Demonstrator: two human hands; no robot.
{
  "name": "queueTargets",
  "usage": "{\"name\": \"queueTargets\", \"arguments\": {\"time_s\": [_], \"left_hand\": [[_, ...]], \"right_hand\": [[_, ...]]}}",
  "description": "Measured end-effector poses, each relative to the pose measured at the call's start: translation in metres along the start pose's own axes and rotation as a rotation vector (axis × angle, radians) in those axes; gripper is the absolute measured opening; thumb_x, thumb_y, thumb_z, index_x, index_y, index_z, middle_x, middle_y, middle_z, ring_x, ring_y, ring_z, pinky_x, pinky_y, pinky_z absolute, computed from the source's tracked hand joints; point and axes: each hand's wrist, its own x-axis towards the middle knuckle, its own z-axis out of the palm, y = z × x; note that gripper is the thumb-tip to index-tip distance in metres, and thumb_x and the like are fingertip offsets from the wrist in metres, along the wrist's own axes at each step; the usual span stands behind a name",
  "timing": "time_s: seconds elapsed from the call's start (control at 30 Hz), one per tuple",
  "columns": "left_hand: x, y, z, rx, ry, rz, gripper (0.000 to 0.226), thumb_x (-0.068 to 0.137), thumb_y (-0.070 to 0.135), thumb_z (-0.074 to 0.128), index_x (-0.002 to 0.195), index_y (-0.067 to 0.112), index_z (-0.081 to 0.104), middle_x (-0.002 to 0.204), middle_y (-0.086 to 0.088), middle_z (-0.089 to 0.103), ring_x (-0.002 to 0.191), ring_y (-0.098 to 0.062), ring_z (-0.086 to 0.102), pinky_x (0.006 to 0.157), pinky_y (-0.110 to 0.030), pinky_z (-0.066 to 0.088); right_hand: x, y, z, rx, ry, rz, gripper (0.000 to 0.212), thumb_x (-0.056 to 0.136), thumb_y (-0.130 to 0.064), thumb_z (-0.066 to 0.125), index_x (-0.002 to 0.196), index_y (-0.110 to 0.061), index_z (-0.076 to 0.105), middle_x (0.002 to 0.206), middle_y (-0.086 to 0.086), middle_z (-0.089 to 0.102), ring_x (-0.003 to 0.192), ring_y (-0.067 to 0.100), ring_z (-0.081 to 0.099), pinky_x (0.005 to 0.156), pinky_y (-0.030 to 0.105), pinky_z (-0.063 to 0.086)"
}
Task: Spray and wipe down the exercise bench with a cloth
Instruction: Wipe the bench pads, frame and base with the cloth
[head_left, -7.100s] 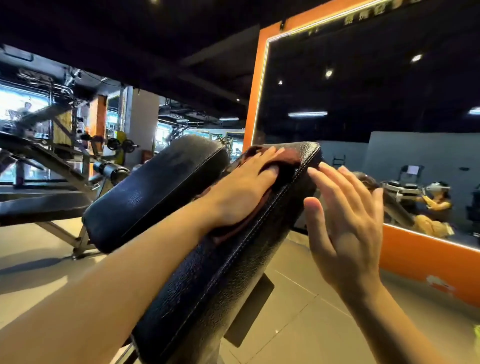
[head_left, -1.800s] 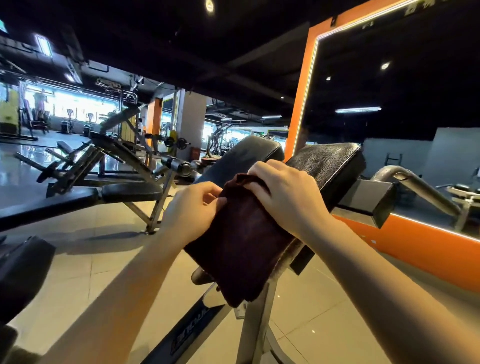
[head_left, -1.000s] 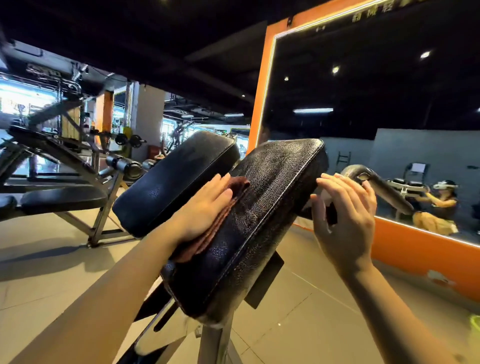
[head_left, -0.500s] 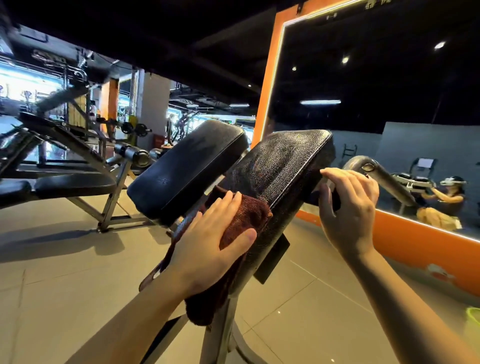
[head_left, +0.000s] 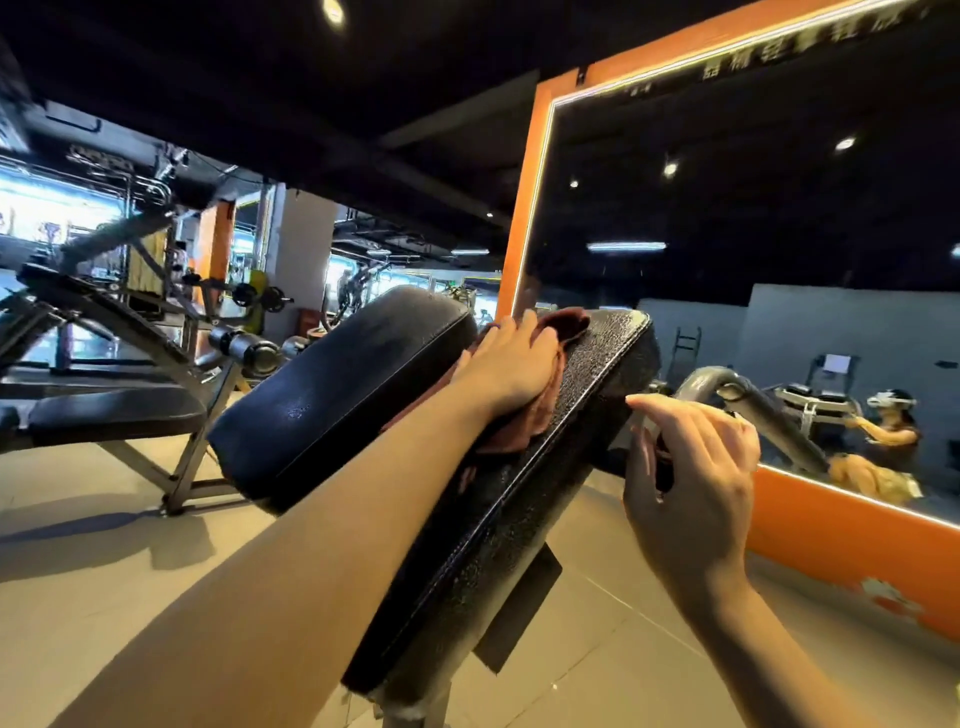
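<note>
Left hand (head_left: 511, 364), cloth (head_left: 540, 395) now higher up bench pad (head_left: 545, 478)

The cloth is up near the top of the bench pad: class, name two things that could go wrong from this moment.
1. The left hand presses the bunched brown cloth flat, near the top edge of the pad; a further push could carry it over the edge.
2. The right hand hangs beside the pad, by the grey metal handle; whether it braces anything is unclear, so hard wiping might rock the pad.
</note>
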Motion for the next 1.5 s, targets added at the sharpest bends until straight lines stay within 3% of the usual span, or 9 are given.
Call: {"name": "queueTargets", "arguments": {"time_s": [0.13, 0.4, 0.53, 0.77, 0.87, 0.97, 1.23, 1.4, 1.5], "left_hand": [[0.023, 0.029, 0.001, -0.016, -0.020, 0.180, 0.070, 0.087, 0.052, 0.017, 0.145, 0.018, 0.035, 0.149, -0.009, 0.040, 0.136, -0.029, 0.037, 0.112, -0.057, 0.025], [-0.051, 0.022, -0.001, 0.045, -0.062, 0.583, 0.056, 0.099, 0.042, 0.031, 0.153, 0.031, 0.019, 0.161, 0.013, 0.008, 0.147, -0.003, 0.000, 0.121, -0.038, -0.004], [-0.103, -0.003, -0.002, 0.078, -0.103, 0.614, 0.053, 0.097, 0.043, 0.033, 0.146, 0.044, 0.013, 0.154, 0.027, -0.004, 0.140, 0.012, -0.013, 0.113, -0.016, -0.015], [-0.181, -0.056, -0.004, 0.068, -0.105, 0.533, 0.053, 0.097, 0.045, 0.039, 0.139, 0.063, 0.013, 0.150, 0.043, -0.004, 0.142, 0.012, -0.007, 0.111, -0.009, -0.014], [-0.196, -0.063, -0.006, -0.017, -0.030, 0.376, 0.057, 0.090, 0.059, 0.033, 0.134, 0.072, -0.003, 0.141, 0.054, -0.007, 0.134, 0.025, -0.007, 0.108, -0.003, -0.011], [-0.185, -0.056, -0.007, 0.031, -0.012, 0.199, 0.054, 0.090, 0.064, 0.020, 0.132, 0.061, -0.014, 0.150, 0.038, -0.014, 0.137, 0.017, -0.014, 0.113, -0.019, -0.016], [-0.100, -0.004, -0.001, 0.058, 0.027, 0.047, 0.060, 0.103, 0.048, 0.018, 0.155, 0.024, 0.002, 0.163, 0.002, -0.001, 0.149, -0.015, -0.003, 0.118, -0.047, -0.006], [-0.012, 0.060, 0.006, 0.058, 0.021, 0.209, 0.063, 0.093, 0.059, 0.024, 0.143, 0.022, 0.037, 0.147, -0.004, 0.041, 0.136, -0.027, 0.037, 0.111, -0.059, 0.025], [-0.003, 0.070, 0.007, 0.134, 0.015, 0.340, 0.050, 0.100, 0.040, 0.040, 0.147, 0.024, 0.034, 0.151, 0.000, 0.039, 0.138, -0.022, 0.034, 0.114, -0.051, 0.026]], "right_hand": [[0.001, 0.001, 0.002, 0.032, 0.026, -0.003, 0.025, 0.092, -0.016, 0.049, 0.099, -0.005, 0.071, 0.094, 0.009, 0.073, 0.093, 0.032, 0.066, 0.088, 0.061, 0.042], [-0.002, 0.005, -0.001, 0.125, 0.040, -0.023, 0.023, 0.091, -0.016, 0.050, 0.112, -0.009, 0.054, 0.104, 0.017, 0.066, 0.099, 0.030, 0.059, 0.084, 0.062, 0.044], [-0.008, 0.006, -0.005, 0.155, 0.059, -0.059, 0.022, 0.090, -0.017, 0.049, 0.110, -0.008, 0.048, 0.110, 0.026, 0.060, 0.108, 0.032, 0.052, 0.087, 0.059, 0.044], [-0.005, 0.001, -0.012, 0.119, 0.024, -0.020, 0.018, 0.091, -0.014, 0.046, 0.108, -0.008, 0.047, 0.105, 0.026, 0.060, 0.103, 0.031, 0.049, 0.087, 0.052, 0.042], [0.000, -0.006, -0.012, 0.128, 0.016, 0.004, 0.019, 0.089, -0.013, 0.046, 0.107, -0.008, 0.047, 0.106, 0.025, 0.060, 0.104, 0.029, 0.047, 0.089, 0.052, 0.042], [0.002, -0.010, -0.008, 0.109, 0.032, 0.017, 0.020, 0.086, -0.011, 0.047, 0.106, -0.008, 0.046, 0.104, 0.026, 0.060, 0.103, 0.030, 0.048, 0.088, 0.058, 0.045], [0.003, -0.012, -0.001, 0.084, 0.074, 0.047, 0.023, 0.084, -0.010, 0.047, 0.106, -0.009, 0.048, 0.102, 0.024, 0.062, 0.102, 0.028, 0.048, 0.084, 0.059, 0.046], [0.000, -0.007, 0.002, 0.112, 0.082, 0.069, 0.027, 0.083, -0.012, 0.047, 0.110, -0.011, 0.048, 0.103, 0.023, 0.063, 0.104, 0.027, 0.049, 0.082, 0.063, 0.047], [0.003, -0.005, 0.004, 0.150, 0.096, 0.085, 0.029, 0.081, -0.013, 0.045, 0.110, -0.011, 0.048, 0.102, 0.021, 0.064, 0.103, 0.025, 0.051, 0.082, 0.066, 0.047]]}}
